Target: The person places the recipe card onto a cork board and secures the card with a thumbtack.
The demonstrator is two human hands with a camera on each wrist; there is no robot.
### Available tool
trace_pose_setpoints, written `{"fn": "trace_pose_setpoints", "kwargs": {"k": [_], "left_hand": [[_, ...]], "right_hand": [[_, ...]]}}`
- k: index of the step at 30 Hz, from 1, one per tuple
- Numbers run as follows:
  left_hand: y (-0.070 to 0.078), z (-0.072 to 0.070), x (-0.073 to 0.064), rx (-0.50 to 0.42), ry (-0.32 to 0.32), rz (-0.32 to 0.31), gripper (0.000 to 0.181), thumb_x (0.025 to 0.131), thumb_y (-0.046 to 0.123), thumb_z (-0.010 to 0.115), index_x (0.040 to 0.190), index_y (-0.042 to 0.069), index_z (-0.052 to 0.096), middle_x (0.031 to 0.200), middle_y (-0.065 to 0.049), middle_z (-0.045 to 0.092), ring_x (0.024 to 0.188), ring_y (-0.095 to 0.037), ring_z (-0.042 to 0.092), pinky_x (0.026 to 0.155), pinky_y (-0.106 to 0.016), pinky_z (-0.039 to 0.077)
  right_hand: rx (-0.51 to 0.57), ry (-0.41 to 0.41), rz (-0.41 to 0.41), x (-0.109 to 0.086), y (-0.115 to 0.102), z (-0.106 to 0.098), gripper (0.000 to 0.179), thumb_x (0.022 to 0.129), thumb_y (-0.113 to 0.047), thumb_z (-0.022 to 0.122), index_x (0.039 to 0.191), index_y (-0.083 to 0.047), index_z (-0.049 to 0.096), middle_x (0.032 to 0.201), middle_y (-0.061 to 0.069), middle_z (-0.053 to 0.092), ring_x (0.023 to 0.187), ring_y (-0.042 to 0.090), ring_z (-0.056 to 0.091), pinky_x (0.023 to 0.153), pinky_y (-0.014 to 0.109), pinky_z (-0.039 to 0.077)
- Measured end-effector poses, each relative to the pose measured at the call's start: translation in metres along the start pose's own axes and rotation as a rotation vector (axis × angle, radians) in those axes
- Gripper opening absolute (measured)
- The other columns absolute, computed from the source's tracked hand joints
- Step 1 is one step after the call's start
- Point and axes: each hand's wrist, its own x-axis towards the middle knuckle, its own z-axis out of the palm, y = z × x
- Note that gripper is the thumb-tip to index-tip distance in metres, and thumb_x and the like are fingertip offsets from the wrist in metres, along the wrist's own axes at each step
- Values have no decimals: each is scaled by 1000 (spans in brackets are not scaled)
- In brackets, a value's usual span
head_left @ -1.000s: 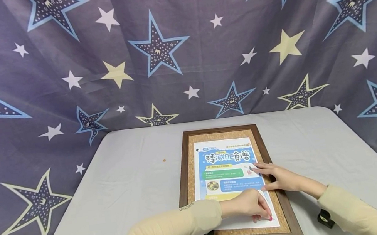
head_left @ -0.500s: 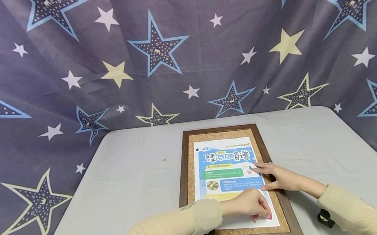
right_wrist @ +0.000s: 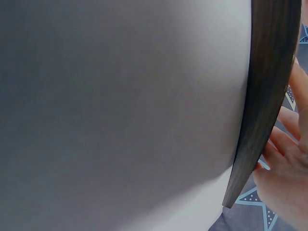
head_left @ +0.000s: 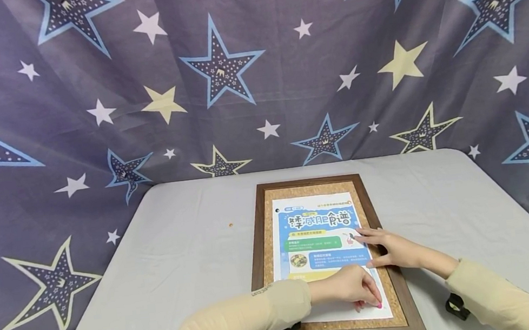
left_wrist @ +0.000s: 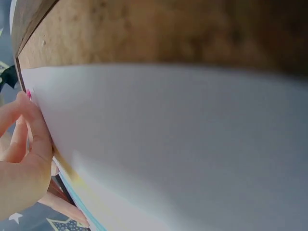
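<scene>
In the head view, a printed poster (head_left: 326,256) with blue, green and yellow blocks lies on a wood-framed cork board (head_left: 311,189). My left hand (head_left: 349,286) reaches across the poster's lower part and pinches a small pink push pin (head_left: 380,305) at its bottom right corner. The left wrist view shows the pink push pin (left_wrist: 28,93) right at the fingertips. Over the board's right side, my right hand (head_left: 399,249) rests with spread fingers, fingertips on the poster's right edge. The right wrist view shows that hand (right_wrist: 284,159) beside the dark wooden frame (right_wrist: 264,91).
A dark pin (head_left: 277,210) sits at the poster's top left corner and an orange one (head_left: 349,202) at its top right. A tiny orange-brown object (head_left: 230,225) lies on the grey-covered table (head_left: 192,260), left of the board. A star-patterned curtain (head_left: 279,76) hangs behind.
</scene>
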Motion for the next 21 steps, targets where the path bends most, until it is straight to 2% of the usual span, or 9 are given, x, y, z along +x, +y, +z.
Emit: {"fn": "trace_pose_setpoints", "kwargs": {"k": [8, 14, 21], "left_hand": [[-5, -8, 0, -32, -71, 36, 8, 80, 3, 62, 84, -1, 68, 67, -4, 67, 42, -3, 48, 45, -17, 46], [-12, -18, -5, -6, -74, 54, 10, 79, 5, 63, 86, 0, 68, 72, -4, 67, 45, -4, 52, 47, -17, 47], [-20, -36, -17, -44, -61, 62, 11, 80, 4, 61, 87, 0, 67, 71, -1, 66, 50, -8, 54, 49, -20, 48]], "right_hand": [[8, 1, 2, 0, 0, 0, 63, 78, -31, 65, 125, 7, 44, 133, 29, 32, 118, 52, 27, 90, 64, 24], [11, 1, 11, 0, 0, 0, 64, 78, -32, 64, 124, 7, 45, 133, 29, 33, 118, 51, 27, 89, 64, 26], [10, -8, 23, 0, -1, 0, 65, 78, -34, 64, 124, 7, 45, 133, 28, 32, 119, 50, 28, 89, 62, 28]]}}
